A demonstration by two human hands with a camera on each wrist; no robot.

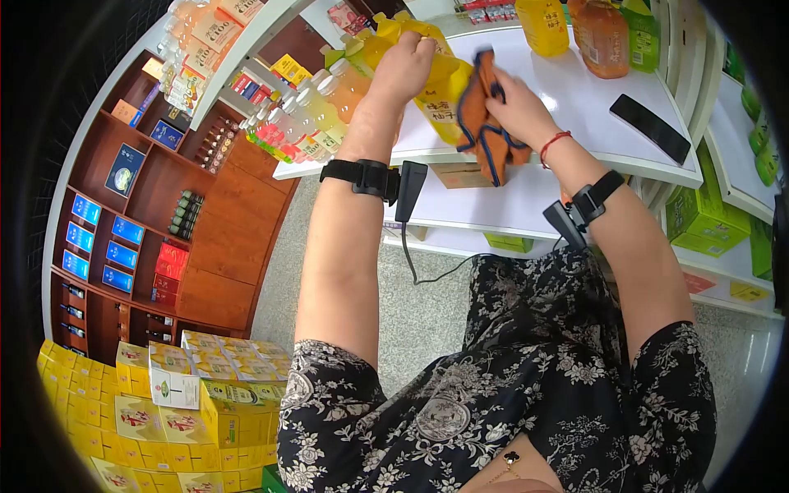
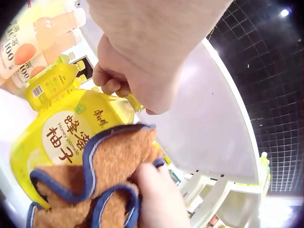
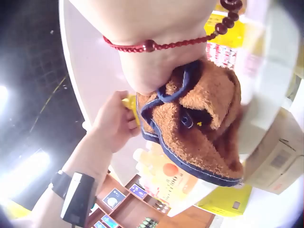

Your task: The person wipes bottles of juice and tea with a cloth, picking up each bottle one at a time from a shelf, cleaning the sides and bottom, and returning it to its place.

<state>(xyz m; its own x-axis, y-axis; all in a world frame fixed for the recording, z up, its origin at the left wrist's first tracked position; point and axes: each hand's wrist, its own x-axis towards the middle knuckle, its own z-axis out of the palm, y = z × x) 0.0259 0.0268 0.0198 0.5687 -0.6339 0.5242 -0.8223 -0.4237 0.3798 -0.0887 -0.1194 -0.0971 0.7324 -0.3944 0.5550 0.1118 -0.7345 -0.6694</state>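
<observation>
A large yellow bottle of honey pomelo drink [image 2: 61,135] is tilted over the white shelf [image 1: 575,103]. My left hand [image 1: 404,70] grips it at its neck, with the fingers curled round and hiding the cap. In my right hand [image 1: 523,113] is a brown cleaning cloth [image 1: 485,123] with navy edging, bunched up and hanging down in folds. The cloth [image 2: 121,156] overlaps the bottle's lower side in the left wrist view. Seen from the right wrist, the cloth [image 3: 199,133] covers most of the bottle.
Several smaller drink bottles [image 1: 316,115] line the shelf at the left. A black phone-like slab [image 1: 649,127] lies on the right, below a large amber bottle [image 1: 602,41] and a yellow one [image 1: 544,29]. A cardboard box [image 1: 460,175] sits on the tier underneath. Yellow cartons [image 1: 164,419] are stacked at lower left.
</observation>
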